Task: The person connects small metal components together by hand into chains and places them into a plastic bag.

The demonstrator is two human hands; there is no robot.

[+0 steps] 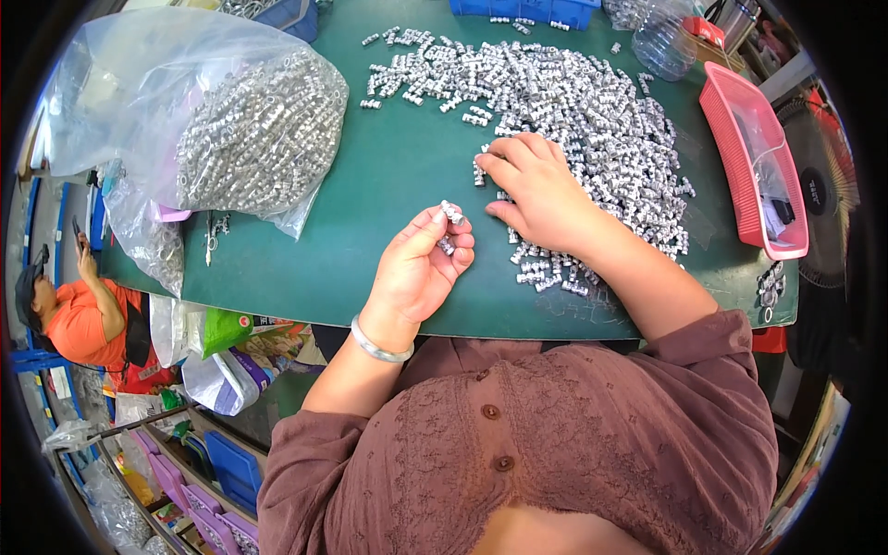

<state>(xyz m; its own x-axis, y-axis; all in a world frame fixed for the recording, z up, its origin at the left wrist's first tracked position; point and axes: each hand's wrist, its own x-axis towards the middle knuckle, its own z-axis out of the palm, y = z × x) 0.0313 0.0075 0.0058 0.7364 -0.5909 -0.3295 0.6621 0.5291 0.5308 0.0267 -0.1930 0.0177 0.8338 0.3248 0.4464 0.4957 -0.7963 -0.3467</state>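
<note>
A broad heap of small silvery ribbed metal fittings (pixel 592 120) spreads over the green tabletop (pixel 388 166). My left hand (pixel 421 259) is raised above the table's near edge, palm up, with its fingers closed on small metal fittings (pixel 452 213); one shows at the fingertips and another lower in the curled fingers. My right hand (pixel 536 190) reaches over the left side of the heap, its fingers spread and bent down onto the pieces. Beside its fingertips lies a single fitting (pixel 479 174). Whether anything sits under the right fingers is hidden.
At the left, a clear plastic bag (pixel 120 102) is full of metal rings and fittings. A pink basket (pixel 795 213) stands at the right edge, near a fan (pixel 814 185). Blue bins (pixel 527 11) are at the back. A person in orange (pixel 88 324) is at far left.
</note>
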